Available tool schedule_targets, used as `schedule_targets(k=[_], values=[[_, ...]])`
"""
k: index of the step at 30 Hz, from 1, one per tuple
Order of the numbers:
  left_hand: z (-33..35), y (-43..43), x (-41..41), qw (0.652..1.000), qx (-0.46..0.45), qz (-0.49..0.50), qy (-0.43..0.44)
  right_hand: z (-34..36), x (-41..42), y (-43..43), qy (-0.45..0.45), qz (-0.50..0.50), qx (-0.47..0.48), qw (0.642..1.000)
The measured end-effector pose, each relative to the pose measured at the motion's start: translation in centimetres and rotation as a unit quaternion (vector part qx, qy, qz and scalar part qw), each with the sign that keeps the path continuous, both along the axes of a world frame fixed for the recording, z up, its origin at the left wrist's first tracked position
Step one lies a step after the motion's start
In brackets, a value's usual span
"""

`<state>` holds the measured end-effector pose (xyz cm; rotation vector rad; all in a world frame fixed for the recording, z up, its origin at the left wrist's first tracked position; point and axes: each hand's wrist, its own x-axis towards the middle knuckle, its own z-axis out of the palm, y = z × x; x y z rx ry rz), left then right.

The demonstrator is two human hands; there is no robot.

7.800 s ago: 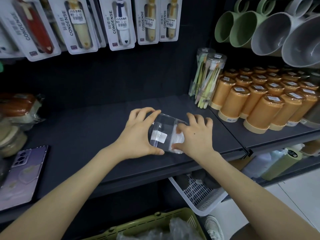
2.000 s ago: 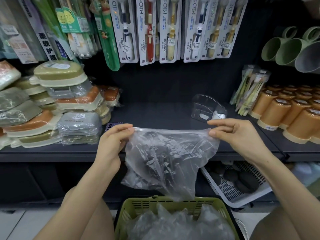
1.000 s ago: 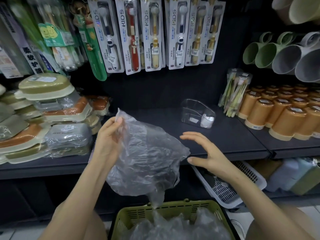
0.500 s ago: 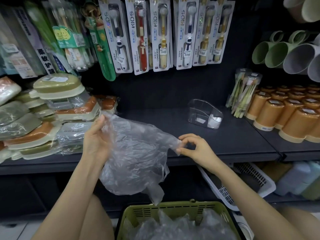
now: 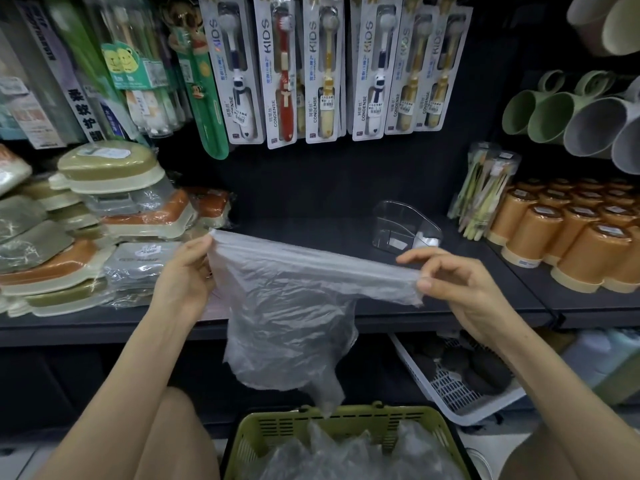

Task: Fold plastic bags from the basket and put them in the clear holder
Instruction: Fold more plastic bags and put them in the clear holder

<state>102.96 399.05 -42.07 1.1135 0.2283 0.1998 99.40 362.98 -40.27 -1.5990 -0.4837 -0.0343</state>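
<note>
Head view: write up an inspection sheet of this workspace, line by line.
Surface: dark shelf, with the holder and shop stock standing on it.
Job's things: plastic bag stretched between both hands, hanging above the green basket, which holds more crumpled bags; clear holder on the shelf, something white in its right end.
Clutter: wrapped soap boxes stacked on the left; orange cups and clear toothbrush tubs on the right.
Grippers: left hand and right hand each pinch a top corner of the bag.
Cables: nothing seen.
Surroundings: kids' toothbrush packs hanging above; mugs upper right; white basket below the shelf.
</note>
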Motion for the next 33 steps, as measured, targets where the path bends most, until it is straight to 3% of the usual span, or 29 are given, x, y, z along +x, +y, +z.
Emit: schedule_targets(k=[6, 16, 19, 24, 27, 30, 33], values=[[-1.1, -0.9, 0.3, 1.0, 0.002, -0.001, 0.018, 1.7, -0.5, 1.1, 0.004, 0.067, 0.039, 0.997], [-0.8, -1.0, 0.2, 0.998, -0.054, 0.028, 0.017, 0.5, 0.9, 0.0, 0.093, -0.098, -0.094, 0.986], [-0.9, -1.9, 0.7, 0.995, 0.062, 0.076, 0.001, 0.5, 2.0, -0.5, 0.13, -0.156, -0.079, 0.976], [-1.4, -3.6, 1.7, 0.957, 0.26, 0.099, -0.078, 0.8, 4.2, -1.9, 0.15, -0.218, -0.026, 0.964], [-1.9, -4.8, 3.4, 0.941, 0.311, 0.101, -0.087, 0.8, 5.9, -2.4, 0.12, -0.27, -0.023, 0.955], [-2.6, -5.9, 6.2, 0.932, 0.334, 0.136, -0.042, 1.0, 7.0, -2.3, 0.017, -0.365, -0.107, 0.924], [-3.8, -6.1, 9.6, 0.933, 0.322, 0.152, 0.059, 0.6, 5.6, -0.3, -0.032, -0.298, -0.185, 0.936]])
